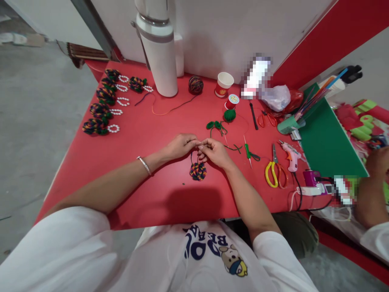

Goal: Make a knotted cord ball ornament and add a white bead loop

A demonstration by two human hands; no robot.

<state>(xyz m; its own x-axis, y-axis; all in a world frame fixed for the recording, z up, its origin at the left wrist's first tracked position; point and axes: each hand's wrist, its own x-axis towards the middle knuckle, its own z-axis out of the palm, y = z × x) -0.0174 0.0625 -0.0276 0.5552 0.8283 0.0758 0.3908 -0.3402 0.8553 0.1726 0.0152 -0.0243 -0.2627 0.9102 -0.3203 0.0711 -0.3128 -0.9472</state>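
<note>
Over the middle of the red table, my left hand [181, 146] and my right hand [214, 152] meet at the fingertips, both pinched closed. Dark yarn ends run down from the fingers to a round multicoloured crocheted piece [198, 171], which hangs or lies just below them; I cannot tell which. What exactly each fingertip pinches is too small to see, though the yarn leads up to both. Right of my hands are a green-handled crochet hook [247, 151], green yarn leaves [216, 125] and a small green yarn ball [229, 115].
Finished yarn pieces with pearl loops [99, 110] line the left side. At the back stand a white flask-like cylinder [159, 56], a variegated yarn ball [195, 85] and a paper cup [224, 84]. Scissors [275, 168] and a pink glue gun [292, 156] lie right. Another person's arm [372, 190] is beyond.
</note>
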